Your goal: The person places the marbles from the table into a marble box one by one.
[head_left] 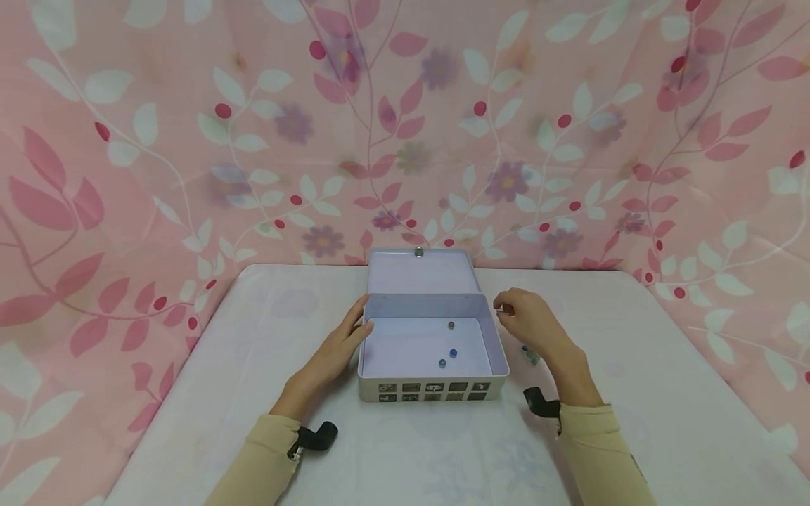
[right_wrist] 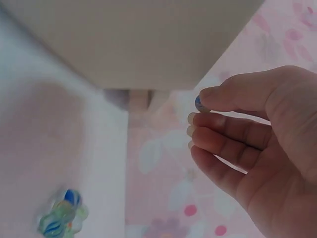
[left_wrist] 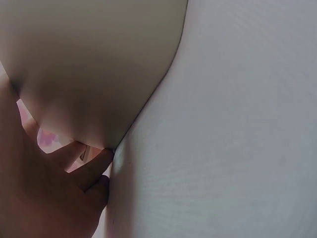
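An open tin box [head_left: 433,388] with dark printed squares on its front sits in the middle of the table, its lid [head_left: 420,272] tipped back. My left hand [head_left: 338,344] grips the box's left side, thumb over the rim and fingers along the outer wall; in the left wrist view the fingers reach round the box's back corner. Between thumb and fingers my right hand [right_wrist: 247,134] pinches a blue-streaked glass marble [right_wrist: 199,104], just outside the box's right wall. Inside the box lie a brownish marble [head_left: 451,325], a blue marble [head_left: 453,353] and a greenish marble [head_left: 442,363].
A small cluster of glass marbles [right_wrist: 62,218] lies on the white tablecloth [head_left: 266,323] right of the box, below my right hand. Behind the table hangs a pink floral cloth [head_left: 405,140], close to the raised lid.
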### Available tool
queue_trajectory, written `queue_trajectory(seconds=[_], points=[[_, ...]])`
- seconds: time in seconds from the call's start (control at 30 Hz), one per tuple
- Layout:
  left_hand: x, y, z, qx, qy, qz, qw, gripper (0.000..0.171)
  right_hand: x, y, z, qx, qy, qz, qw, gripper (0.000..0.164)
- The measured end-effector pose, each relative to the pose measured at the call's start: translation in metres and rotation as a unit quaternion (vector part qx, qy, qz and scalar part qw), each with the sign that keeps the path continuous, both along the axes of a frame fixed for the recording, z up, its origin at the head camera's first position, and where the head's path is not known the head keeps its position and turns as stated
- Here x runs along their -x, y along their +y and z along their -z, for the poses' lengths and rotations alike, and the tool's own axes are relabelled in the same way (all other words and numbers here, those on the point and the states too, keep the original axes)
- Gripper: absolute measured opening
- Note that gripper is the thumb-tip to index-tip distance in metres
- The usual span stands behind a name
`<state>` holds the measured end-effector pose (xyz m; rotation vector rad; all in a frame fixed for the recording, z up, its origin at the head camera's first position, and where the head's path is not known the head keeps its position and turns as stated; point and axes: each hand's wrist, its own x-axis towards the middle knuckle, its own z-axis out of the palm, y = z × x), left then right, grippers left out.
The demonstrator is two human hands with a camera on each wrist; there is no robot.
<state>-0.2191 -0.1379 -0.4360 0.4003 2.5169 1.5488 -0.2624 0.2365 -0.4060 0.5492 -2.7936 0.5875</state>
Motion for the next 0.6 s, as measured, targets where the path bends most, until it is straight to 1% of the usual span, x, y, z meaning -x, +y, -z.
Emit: queue_trajectory(seconds=[0.13, 0.27, 0.4, 0.6], points=[[0.001, 0.000, 0.001, -0.002, 0.003, -0.002, 1.0000, 0.063, -0.007, -0.015, -0.007, 0.009, 0.005, -0.010, 1.000, 0.014], [0.001, 0.000, 0.001, -0.002, 0.001, -0.002, 1.0000, 0.063, -0.012, -0.027, -0.011, 0.020, 0.006, -0.027, 0.999, 0.012], [0.001, 0.000, 0.001, -0.002, -0.001, 0.002, 1.0000, 0.063, -0.015, -0.038, -0.010, 0.020, 0.008, -0.045, 0.999, 0.012], [0.002, -0.001, 0.002, 0.005, -0.001, 0.008, 1.0000, 0.063, -0.016, -0.052, -0.005, -0.002, 0.006, -0.075, 0.997, 0.011]])
